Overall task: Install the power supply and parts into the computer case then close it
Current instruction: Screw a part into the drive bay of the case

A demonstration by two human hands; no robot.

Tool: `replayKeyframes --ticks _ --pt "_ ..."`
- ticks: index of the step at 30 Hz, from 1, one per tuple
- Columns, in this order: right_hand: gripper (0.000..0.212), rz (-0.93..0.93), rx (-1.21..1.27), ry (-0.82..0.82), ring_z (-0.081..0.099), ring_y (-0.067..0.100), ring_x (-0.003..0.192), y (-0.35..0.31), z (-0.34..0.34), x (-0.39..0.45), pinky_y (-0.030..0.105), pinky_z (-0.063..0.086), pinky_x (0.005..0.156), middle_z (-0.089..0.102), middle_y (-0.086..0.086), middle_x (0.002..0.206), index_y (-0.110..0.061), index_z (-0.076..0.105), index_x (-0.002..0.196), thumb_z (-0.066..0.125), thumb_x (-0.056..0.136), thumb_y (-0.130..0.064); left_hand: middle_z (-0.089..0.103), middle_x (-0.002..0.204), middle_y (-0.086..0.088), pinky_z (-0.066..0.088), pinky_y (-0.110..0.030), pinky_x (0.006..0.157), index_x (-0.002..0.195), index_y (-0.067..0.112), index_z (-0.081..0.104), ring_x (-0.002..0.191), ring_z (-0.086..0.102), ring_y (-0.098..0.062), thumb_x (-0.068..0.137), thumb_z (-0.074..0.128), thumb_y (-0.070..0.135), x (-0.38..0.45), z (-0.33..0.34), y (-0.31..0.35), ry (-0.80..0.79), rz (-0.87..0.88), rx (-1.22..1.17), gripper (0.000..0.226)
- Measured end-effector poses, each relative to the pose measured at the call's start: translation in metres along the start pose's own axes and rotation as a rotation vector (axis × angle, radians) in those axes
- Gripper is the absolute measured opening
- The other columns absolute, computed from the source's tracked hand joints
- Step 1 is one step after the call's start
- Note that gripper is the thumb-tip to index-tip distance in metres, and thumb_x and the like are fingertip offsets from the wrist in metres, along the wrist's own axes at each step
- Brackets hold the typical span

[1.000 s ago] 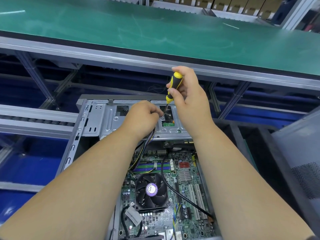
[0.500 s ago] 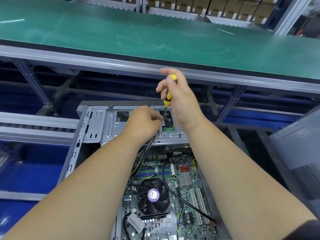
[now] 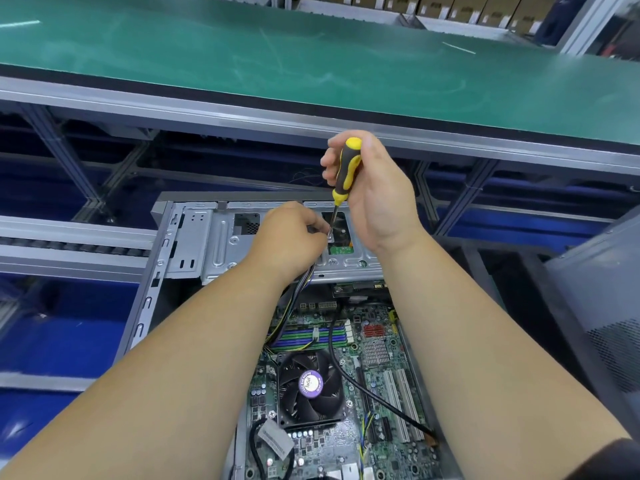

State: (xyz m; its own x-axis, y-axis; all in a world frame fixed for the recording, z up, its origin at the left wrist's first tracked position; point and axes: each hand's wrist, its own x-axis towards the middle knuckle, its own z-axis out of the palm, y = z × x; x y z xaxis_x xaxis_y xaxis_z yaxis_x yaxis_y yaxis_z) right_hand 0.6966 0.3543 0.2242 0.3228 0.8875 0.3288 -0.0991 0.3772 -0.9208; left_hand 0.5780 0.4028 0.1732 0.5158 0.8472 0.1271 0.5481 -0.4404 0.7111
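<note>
Down in front of the person, the open computer case (image 3: 194, 244) lies on its side, just below the near edge of the green-topped counter (image 3: 311, 60). Its grey metal drive cage (image 3: 221, 244) spans the far end, and the motherboard (image 3: 374, 358) fills the near part, with a black CPU fan (image 3: 311, 386) and a black cable (image 3: 346, 372) curving across it toward the lower right.

At the cage, the right hand (image 3: 374, 188) is wrapped round the handle of a yellow-and-black screwdriver (image 3: 344, 171), held nearly upright with its thin shaft pointing down into an opening in the cage. The left hand (image 3: 291, 240) is curled beside the tip, fingers pinched together right where the shaft meets the metal; what they pinch is too small to tell. A bundle of coloured wires (image 3: 304, 282) runs under that hand down to the board.

To the right, a grey side panel (image 3: 602, 306) with a perforated patch stands tilted near the case. Beyond the counter's far edge sits a row of cardboard boxes (image 3: 485, 8).
</note>
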Motion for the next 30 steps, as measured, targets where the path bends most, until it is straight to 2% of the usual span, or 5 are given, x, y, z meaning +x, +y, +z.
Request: replayKeyframes --ticks 5,12,17,22,30 --pt "0.010 0.032 -0.040 0.010 0.063 0.020 0.078 -0.0005 -0.0023 0.0015 0.028 0.051 0.076 0.066 0.002 0.083 -0.016 0.047 0.099 0.057 0.096 -0.013 0.059 0.094 0.008 0.038 -0.021 0.072 0.087 0.025 0.075 0.089 0.055 -0.012 0.079 0.058 0.012 -0.0001 -0.0002 0.0013 -0.001 -0.002 -0.013 0.023" --pt "0.036 0.020 0.006 -0.004 0.047 0.015 0.074 -0.0007 -0.0005 -0.0010 0.026 0.043 0.073 0.054 0.003 0.081 -0.012 0.060 0.108 0.031 0.103 -0.033 0.056 0.086 0.014 0.034 -0.011 0.060 0.090 0.026 0.075 0.078 0.053 -0.004 0.080 0.058 0.011 -0.0002 -0.0006 0.0012 -0.005 -0.014 -0.021 0.025" --pt "0.006 0.036 -0.033 -0.039 0.063 0.023 0.084 0.0015 -0.0022 0.0011 0.041 0.050 0.087 0.064 0.004 0.085 -0.016 0.050 0.102 0.053 0.097 -0.015 0.056 0.084 0.015 0.034 -0.010 0.060 0.087 0.027 0.074 0.079 0.054 -0.006 0.080 0.058 0.011 -0.0001 -0.0014 0.0019 -0.012 -0.015 -0.021 0.024" --pt "0.010 0.022 -0.071 -0.034 0.047 0.014 0.068 0.0027 -0.0002 0.0001 0.023 0.044 0.069 0.056 -0.001 0.075 -0.017 0.047 0.101 0.048 0.098 -0.026 0.057 0.091 0.009 0.036 -0.019 0.069 0.092 0.023 0.075 0.085 0.053 -0.010 0.081 0.057 0.010 -0.0004 -0.0020 0.0027 -0.008 0.004 0.004 0.024" --pt "0.017 0.038 0.033 -0.038 0.059 0.021 0.082 0.0016 0.0004 -0.0031 0.032 0.049 0.083 0.060 0.006 0.086 -0.010 0.053 0.105 0.041 0.100 -0.021 0.056 0.092 0.008 0.035 -0.018 0.069 0.094 0.021 0.076 0.087 0.053 -0.011 0.082 0.057 0.010 -0.0010 -0.0020 0.0034 -0.002 -0.002 0.004 0.025"
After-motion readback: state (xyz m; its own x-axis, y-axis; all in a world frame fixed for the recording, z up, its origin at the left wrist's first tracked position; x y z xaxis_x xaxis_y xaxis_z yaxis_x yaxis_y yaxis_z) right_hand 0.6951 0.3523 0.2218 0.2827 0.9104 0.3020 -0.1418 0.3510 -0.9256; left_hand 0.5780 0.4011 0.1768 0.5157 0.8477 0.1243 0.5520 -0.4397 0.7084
